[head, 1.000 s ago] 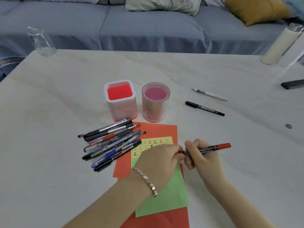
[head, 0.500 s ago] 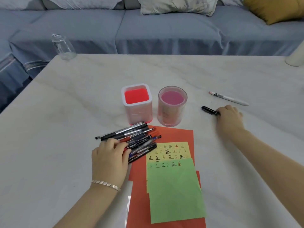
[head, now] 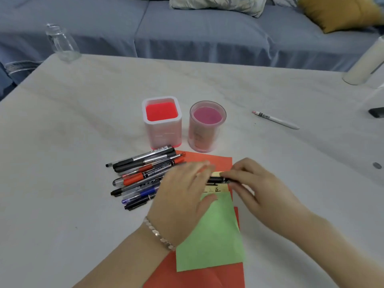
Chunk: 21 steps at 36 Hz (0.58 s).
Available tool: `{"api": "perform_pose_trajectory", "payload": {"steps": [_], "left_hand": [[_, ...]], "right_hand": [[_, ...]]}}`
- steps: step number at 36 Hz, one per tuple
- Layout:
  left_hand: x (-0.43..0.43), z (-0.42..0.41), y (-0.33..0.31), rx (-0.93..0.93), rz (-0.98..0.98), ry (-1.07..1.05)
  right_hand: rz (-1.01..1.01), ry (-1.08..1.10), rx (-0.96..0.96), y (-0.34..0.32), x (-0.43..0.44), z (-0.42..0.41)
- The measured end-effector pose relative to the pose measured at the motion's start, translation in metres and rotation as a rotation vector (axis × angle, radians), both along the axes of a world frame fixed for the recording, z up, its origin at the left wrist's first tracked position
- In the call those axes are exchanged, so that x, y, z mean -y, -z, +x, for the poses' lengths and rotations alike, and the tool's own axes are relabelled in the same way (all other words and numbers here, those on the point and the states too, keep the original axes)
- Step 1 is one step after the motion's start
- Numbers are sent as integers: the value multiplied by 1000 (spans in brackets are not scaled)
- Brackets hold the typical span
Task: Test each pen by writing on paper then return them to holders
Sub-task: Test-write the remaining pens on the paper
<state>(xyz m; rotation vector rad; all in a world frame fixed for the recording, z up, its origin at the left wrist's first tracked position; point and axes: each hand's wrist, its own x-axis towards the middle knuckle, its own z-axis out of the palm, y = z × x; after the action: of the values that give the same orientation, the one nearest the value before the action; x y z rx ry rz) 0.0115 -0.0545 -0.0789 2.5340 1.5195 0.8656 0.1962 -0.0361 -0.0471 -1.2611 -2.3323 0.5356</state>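
My right hand [head: 255, 190] pinches a black pen [head: 217, 180] and holds it level over the yellow note [head: 216, 189] with written marks. My left hand [head: 182, 192] has its fingers stretched out, and they meet the pen's left end, which they hide. A green sheet [head: 218, 235] overlaps the yellow note, both lying on red paper [head: 207, 159]. Several pens, a red marker among them, lie in a pile [head: 143, 175] left of the paper. Behind stand a square red holder [head: 162, 138] and a round pink holder [head: 204, 138]. A white pen [head: 274, 119] lies alone to the right.
A glass bottle [head: 62, 42] stands at the table's far left corner. A white cylinder [head: 363, 65] and a dark object [head: 377, 112] sit at the right edge. A small round spot [head: 376, 165] marks the table. A blue sofa [head: 207, 32] runs behind.
My right hand picked the black pen off the table at the right and brought it over the paper. My left hand left the pen pile and moved right to the pen.
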Motion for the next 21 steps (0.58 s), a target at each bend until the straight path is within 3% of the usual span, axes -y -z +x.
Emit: {"api": "perform_pose_trajectory", "payload": {"steps": [4, 8, 11, 15, 21], "left_hand": [[6, 14, -1, 46, -57, -17], [16, 14, -1, 237, -217, -110], [22, 12, -4, 381, -389, -99], [24, 14, -10, 417, -414, 21], [26, 15, -11, 521, -506, 133]], "right_hand": [[216, -34, 3, 6, 10, -5], [335, 318, -252, 7, 23, -8], [-9, 603, -635, -1, 32, -20], [-617, 512, -928, -3, 31, -28], [-607, 509, -886, 1, 31, -41]]}}
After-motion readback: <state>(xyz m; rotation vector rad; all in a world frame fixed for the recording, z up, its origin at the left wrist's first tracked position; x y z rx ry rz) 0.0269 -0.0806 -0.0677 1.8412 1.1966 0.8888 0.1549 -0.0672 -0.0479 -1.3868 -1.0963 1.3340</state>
